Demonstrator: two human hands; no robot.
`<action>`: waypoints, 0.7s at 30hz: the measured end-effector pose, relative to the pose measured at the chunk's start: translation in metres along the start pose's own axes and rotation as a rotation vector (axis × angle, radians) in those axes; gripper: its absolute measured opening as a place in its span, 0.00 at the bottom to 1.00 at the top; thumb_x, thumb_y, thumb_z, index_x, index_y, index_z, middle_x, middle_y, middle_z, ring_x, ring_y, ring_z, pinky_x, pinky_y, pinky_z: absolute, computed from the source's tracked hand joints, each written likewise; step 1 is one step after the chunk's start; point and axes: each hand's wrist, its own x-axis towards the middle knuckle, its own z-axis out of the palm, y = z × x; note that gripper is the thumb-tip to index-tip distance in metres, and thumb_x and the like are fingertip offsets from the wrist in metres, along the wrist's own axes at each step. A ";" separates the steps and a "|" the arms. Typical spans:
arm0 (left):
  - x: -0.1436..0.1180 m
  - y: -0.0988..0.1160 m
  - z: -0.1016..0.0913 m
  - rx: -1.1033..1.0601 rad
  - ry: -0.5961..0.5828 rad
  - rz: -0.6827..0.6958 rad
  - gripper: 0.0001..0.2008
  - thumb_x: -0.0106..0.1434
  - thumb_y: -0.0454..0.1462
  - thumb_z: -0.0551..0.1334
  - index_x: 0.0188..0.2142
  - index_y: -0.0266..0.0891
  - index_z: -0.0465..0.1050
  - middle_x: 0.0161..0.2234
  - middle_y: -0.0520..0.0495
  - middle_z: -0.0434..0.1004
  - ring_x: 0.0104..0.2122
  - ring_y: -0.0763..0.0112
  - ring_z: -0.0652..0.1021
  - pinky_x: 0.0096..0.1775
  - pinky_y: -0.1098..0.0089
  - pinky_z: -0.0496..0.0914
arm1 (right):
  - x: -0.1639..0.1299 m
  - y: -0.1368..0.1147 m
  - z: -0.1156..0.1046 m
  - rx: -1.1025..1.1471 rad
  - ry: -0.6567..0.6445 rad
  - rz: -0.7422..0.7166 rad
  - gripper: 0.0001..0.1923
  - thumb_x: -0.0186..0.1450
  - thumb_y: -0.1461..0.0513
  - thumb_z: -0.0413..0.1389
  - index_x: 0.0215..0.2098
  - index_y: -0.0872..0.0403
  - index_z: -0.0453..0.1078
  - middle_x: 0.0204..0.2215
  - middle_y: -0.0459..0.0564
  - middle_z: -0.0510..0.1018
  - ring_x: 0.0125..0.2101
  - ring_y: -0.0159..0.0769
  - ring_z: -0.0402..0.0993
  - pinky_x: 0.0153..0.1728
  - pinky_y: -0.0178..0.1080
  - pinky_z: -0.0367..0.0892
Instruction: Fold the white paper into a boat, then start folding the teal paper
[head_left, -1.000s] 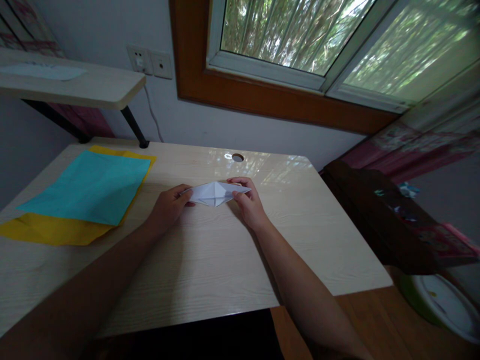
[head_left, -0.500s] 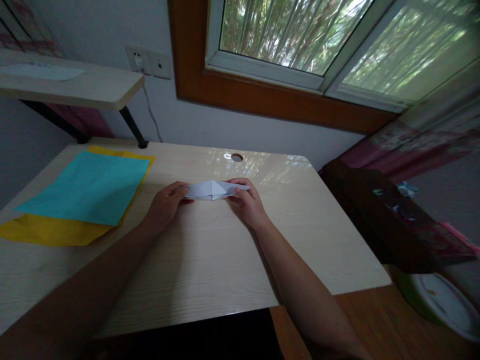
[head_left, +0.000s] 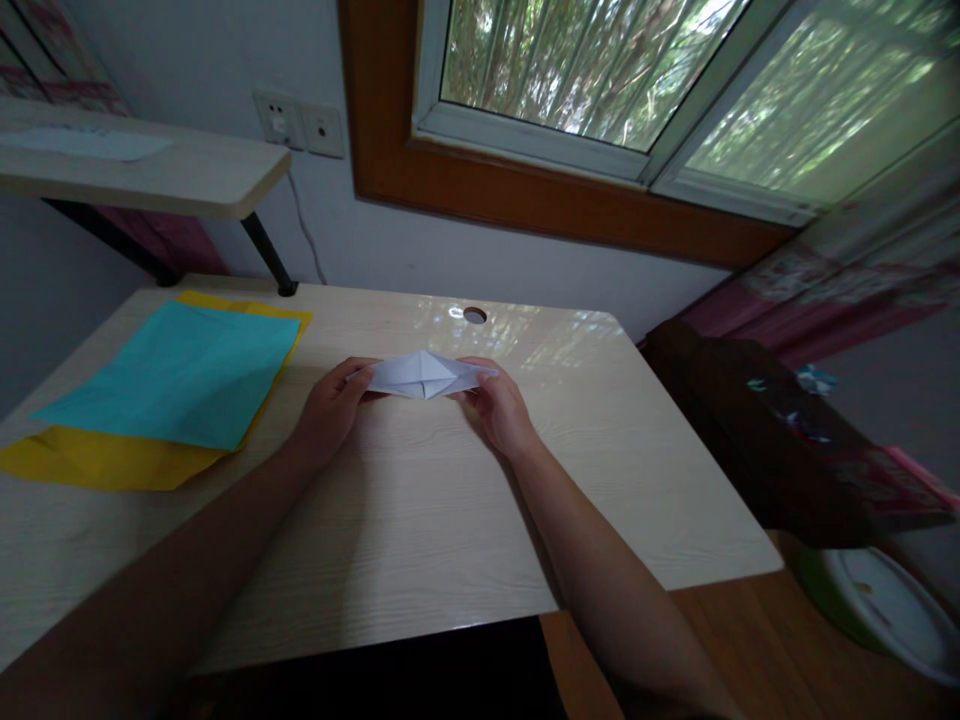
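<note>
green-rimmed basin (head_left: 892, 610) – cut by right edge – curtain (head_left: 862, 270) blurred

White folded paper (head_left: 422, 375), teal sheet (head_left: 176, 372) over yellow sheet (head_left: 97, 460), pale wood-grain desk (head_left: 420, 520), brown window frame (head_left: 540, 205).

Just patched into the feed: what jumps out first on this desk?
At the middle of the desk, the left hand and right hand pinch the two ends of a folded white paper. At the left lies a turquoise sheet on a yellow sheet.
</note>
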 end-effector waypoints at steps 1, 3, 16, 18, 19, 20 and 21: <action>0.000 0.000 0.000 -0.018 -0.006 0.009 0.17 0.67 0.47 0.60 0.46 0.39 0.77 0.46 0.46 0.78 0.47 0.61 0.78 0.49 0.62 0.76 | 0.000 0.001 -0.001 -0.020 0.012 0.004 0.15 0.68 0.51 0.53 0.48 0.48 0.72 0.47 0.53 0.77 0.47 0.43 0.75 0.48 0.49 0.76; -0.001 -0.001 0.001 -0.035 -0.024 0.019 0.18 0.67 0.48 0.60 0.49 0.40 0.76 0.49 0.45 0.77 0.48 0.61 0.77 0.49 0.62 0.75 | 0.000 0.001 -0.001 -0.053 0.031 0.013 0.16 0.67 0.52 0.53 0.50 0.48 0.72 0.47 0.53 0.77 0.46 0.43 0.76 0.47 0.48 0.76; -0.004 0.004 0.002 0.276 -0.068 0.155 0.19 0.71 0.49 0.55 0.51 0.40 0.74 0.49 0.45 0.78 0.49 0.59 0.76 0.53 0.61 0.69 | -0.005 -0.009 0.009 -0.394 -0.124 -0.151 0.21 0.65 0.59 0.60 0.56 0.46 0.70 0.54 0.52 0.76 0.53 0.44 0.73 0.55 0.48 0.68; -0.003 0.002 0.002 0.247 -0.032 0.138 0.19 0.71 0.49 0.55 0.50 0.41 0.74 0.50 0.45 0.78 0.49 0.59 0.76 0.53 0.61 0.68 | -0.004 -0.007 0.006 -0.406 -0.114 -0.190 0.19 0.66 0.59 0.60 0.55 0.45 0.71 0.54 0.51 0.76 0.54 0.43 0.73 0.56 0.49 0.68; -0.002 0.002 0.002 0.210 -0.016 0.125 0.19 0.71 0.50 0.55 0.50 0.41 0.73 0.50 0.45 0.79 0.50 0.59 0.77 0.53 0.61 0.69 | -0.003 -0.007 0.004 -0.421 -0.113 -0.218 0.17 0.66 0.59 0.59 0.54 0.45 0.73 0.53 0.51 0.76 0.54 0.43 0.73 0.56 0.49 0.68; -0.001 0.001 0.002 0.167 -0.001 0.110 0.19 0.71 0.50 0.55 0.51 0.41 0.72 0.51 0.44 0.79 0.50 0.60 0.77 0.52 0.61 0.69 | -0.003 -0.008 0.002 -0.440 -0.120 -0.246 0.15 0.67 0.58 0.59 0.52 0.44 0.74 0.53 0.51 0.76 0.55 0.43 0.73 0.58 0.50 0.67; 0.000 0.000 0.002 0.127 0.017 0.098 0.19 0.70 0.51 0.56 0.51 0.41 0.71 0.51 0.44 0.79 0.50 0.60 0.77 0.51 0.61 0.70 | -0.002 -0.008 0.001 -0.458 -0.137 -0.268 0.14 0.67 0.58 0.59 0.51 0.44 0.75 0.53 0.51 0.77 0.56 0.43 0.72 0.59 0.50 0.66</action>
